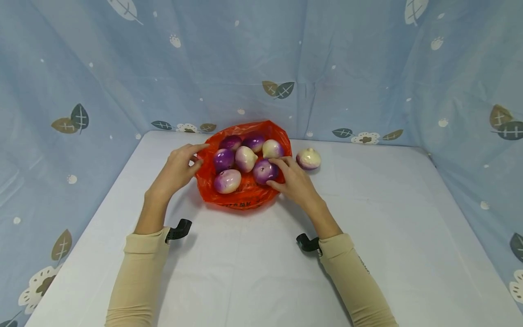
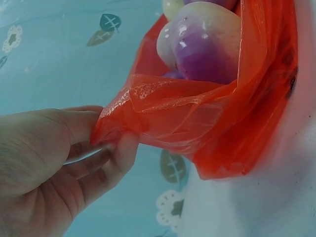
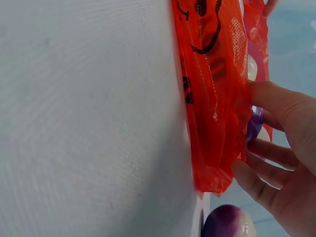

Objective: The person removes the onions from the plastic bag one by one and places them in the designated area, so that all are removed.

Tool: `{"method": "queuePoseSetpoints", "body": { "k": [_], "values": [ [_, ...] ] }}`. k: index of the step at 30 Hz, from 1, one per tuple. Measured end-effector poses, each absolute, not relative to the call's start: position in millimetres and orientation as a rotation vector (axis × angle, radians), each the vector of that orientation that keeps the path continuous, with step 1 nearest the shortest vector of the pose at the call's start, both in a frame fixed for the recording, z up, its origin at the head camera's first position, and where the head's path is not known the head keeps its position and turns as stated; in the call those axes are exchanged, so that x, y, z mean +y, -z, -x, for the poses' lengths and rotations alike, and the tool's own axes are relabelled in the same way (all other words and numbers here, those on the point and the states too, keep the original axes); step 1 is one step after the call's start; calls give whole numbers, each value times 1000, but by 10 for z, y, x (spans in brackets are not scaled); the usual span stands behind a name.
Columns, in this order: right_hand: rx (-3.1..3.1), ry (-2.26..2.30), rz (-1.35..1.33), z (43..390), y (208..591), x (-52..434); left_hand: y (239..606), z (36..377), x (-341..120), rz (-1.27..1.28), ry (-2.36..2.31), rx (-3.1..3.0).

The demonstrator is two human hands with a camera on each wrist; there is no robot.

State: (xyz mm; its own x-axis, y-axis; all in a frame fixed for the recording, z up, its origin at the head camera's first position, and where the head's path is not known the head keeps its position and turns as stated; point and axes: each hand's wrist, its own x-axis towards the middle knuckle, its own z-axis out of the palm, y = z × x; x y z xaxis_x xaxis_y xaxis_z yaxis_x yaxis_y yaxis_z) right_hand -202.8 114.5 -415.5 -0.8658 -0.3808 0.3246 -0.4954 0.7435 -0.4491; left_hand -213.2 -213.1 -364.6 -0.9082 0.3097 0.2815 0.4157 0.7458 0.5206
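While my left hand (image 1: 176, 167) is pinching the left rim of the orange plastic bag (image 1: 245, 193) between thumb and fingers, my right hand (image 1: 295, 180) is closing its fingers and thumb around the purple-and-white onion (image 1: 265, 171) lying nearest the bag's right edge. Judging by the layout, the emptying is standing at an early stage: 1 onion (image 1: 308, 158) is already resting on the white table (image 1: 261, 272) just beside the bag on its right, and 6 are remaining inside. The bag is sitting at the far middle of the table, near the blue leaf-print curtain (image 1: 102, 81), with its mouth spread open and facing up. The left wrist view is showing the film as thin, translucent and wrinkled, bunching where I am gripping it, with black print on the side toward me. The onions are appearing glossy and smooth, purple fading to cream, packed touching one another, so the one I am grasping may disturb its neighbours.
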Motion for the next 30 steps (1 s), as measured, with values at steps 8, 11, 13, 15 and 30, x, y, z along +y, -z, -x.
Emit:
{"method": "queuePoseSetpoints", "body": {
  "k": [8,11,13,15,30],
  "values": [
    [-2724,-792,-687,2042,4172,1133,3662,2133,-2130,590,900,-2750],
    [-2725,-803,-672,2049,4187,1125,3669,2129,-2138,577,894,-2760],
    [-2727,-809,-661,2053,4200,1120,3672,2125,-2141,569,890,-2767],
    [-2729,-817,-655,2052,4205,1113,3676,2122,-2145,564,888,-2771],
    [-2739,-833,-670,2050,4212,1119,3678,2134,-2145,591,896,-2743]
  ]
}}
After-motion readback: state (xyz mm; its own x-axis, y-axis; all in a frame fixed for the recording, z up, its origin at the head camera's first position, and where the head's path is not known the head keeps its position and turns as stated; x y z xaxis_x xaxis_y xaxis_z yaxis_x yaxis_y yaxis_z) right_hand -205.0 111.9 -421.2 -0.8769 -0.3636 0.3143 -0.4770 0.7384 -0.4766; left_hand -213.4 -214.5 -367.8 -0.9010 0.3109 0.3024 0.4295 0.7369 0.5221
